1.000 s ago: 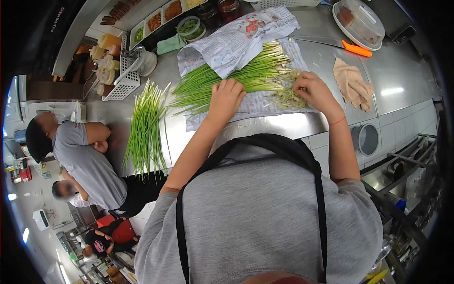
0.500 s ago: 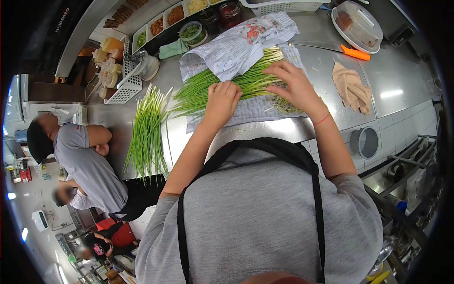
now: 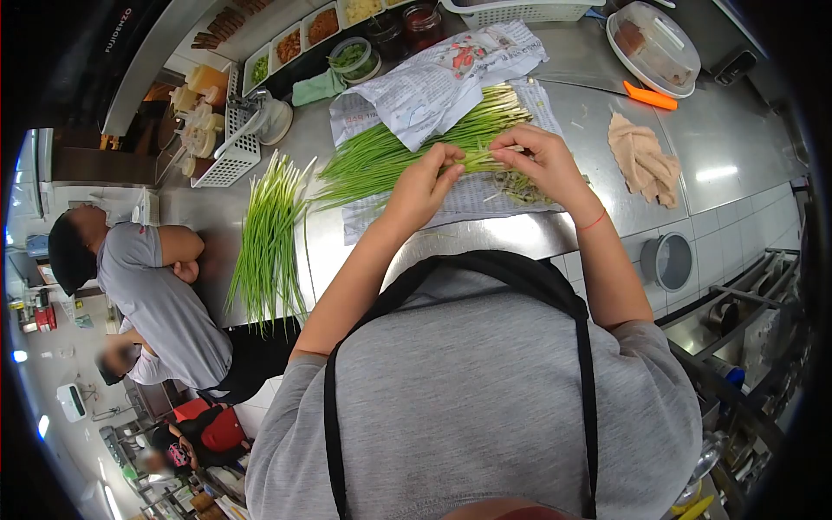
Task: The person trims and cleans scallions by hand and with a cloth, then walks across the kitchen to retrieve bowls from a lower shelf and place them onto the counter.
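Observation:
A large bunch of green onions (image 3: 373, 165) lies on newspaper (image 3: 433, 91), with a flap of the paper folded over its upper part. My left hand (image 3: 425, 184) is closed over stalks near the front of the bunch, thumb and fingertips brought together. To its right, my right hand (image 3: 539, 163) pinches the pale end of a green onion. Below that hand, wilted trimmings (image 3: 518, 186) are heaped on the paper. A second bunch of green onions (image 3: 269, 247) rests on the steel counter to the left.
An orange-handled knife (image 3: 650, 95) and a tan cloth (image 3: 643, 160) lie on the right of the counter, near a covered plate (image 3: 654, 48). At the left stands a white basket (image 3: 232, 147) beside bottles. A co-worker (image 3: 160, 277) stands at the left end.
My left hand has turned, its thumb and fingers now meeting farther right. My right hand has gone from spread fingers to a pinch, and the hands are closer together.

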Motion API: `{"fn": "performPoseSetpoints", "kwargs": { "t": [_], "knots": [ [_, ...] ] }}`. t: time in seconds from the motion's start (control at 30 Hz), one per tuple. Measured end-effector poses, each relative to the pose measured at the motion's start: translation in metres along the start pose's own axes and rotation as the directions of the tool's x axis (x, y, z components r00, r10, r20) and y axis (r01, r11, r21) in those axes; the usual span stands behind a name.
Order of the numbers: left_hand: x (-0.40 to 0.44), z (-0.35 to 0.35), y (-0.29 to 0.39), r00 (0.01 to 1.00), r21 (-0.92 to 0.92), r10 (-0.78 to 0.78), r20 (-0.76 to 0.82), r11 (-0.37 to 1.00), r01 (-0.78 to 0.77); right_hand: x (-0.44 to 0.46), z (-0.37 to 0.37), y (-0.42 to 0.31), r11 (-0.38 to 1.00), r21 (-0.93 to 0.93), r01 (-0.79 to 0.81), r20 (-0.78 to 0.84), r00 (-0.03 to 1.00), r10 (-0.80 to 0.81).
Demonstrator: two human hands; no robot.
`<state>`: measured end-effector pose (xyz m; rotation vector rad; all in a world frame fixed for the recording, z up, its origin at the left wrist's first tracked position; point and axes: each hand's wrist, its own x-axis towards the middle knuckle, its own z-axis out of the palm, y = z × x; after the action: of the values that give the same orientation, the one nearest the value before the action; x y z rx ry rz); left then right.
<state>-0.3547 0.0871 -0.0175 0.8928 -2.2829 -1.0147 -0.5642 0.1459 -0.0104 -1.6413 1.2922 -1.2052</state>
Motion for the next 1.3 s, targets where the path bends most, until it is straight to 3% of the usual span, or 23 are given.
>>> {"fn": "performPoseSetpoints", "kwargs": {
  "t": [0.07,0.1,0.17,0.2,0.27,0.37,0.6,0.77,0.87,1.1,1.17,1.3],
  "knots": [
    [-0.001,-0.001,0.001,0.987,-0.135,-0.140,0.075,0.980,0.149,0.000,0.002,0.001,0.989,0.128,-0.069,-0.019,0.997,0.072],
    [-0.002,-0.001,0.000,0.987,-0.134,-0.142,0.077,0.979,0.152,-0.001,0.002,0.004,0.989,0.130,-0.071,-0.019,0.997,0.074],
    [-0.002,0.000,-0.004,0.983,-0.177,-0.169,0.066,0.968,0.178,0.000,0.003,0.009,0.998,-0.058,-0.026,-0.062,0.998,0.022],
    [-0.003,0.000,-0.004,0.983,-0.177,-0.170,0.065,0.968,0.179,0.000,0.004,0.007,0.998,-0.057,-0.025,-0.060,0.998,0.022],
    [-0.003,0.000,-0.005,0.986,-0.235,-0.163,0.044,0.957,0.169,0.003,0.006,0.000,0.945,-0.235,0.226,-0.224,0.934,-0.279],
    [-0.002,-0.004,0.001,0.966,-0.226,-0.248,0.070,0.939,0.258,0.005,0.001,-0.002,0.893,-0.372,0.253,-0.132,0.938,-0.321],
    [-0.001,-0.001,-0.004,0.963,-0.292,-0.249,0.102,0.918,0.269,0.005,0.005,-0.011,0.797,-0.538,0.276,-0.147,0.900,-0.410],
    [0.000,-0.006,0.000,0.937,-0.436,-0.269,0.223,0.832,0.342,0.007,0.007,-0.007,0.676,-0.636,0.373,-0.039,0.859,-0.510],
    [-0.001,-0.009,0.002,0.915,-0.478,-0.285,0.285,0.786,0.393,0.006,0.007,0.000,0.700,-0.578,0.419,-0.005,0.856,-0.516],
    [-0.003,-0.008,-0.014,0.938,-0.433,-0.285,0.200,0.833,0.345,-0.004,0.002,-0.003,0.703,-0.549,0.452,0.105,0.872,-0.478],
    [-0.003,-0.009,-0.014,0.943,-0.416,-0.284,0.172,0.847,0.331,-0.005,-0.003,0.002,0.778,-0.515,0.360,0.092,0.926,-0.367],
    [-0.005,-0.012,-0.007,0.934,-0.323,-0.317,0.167,0.877,0.355,-0.008,-0.015,0.005,0.787,-0.524,0.326,0.089,0.940,-0.331]
  ]
}}
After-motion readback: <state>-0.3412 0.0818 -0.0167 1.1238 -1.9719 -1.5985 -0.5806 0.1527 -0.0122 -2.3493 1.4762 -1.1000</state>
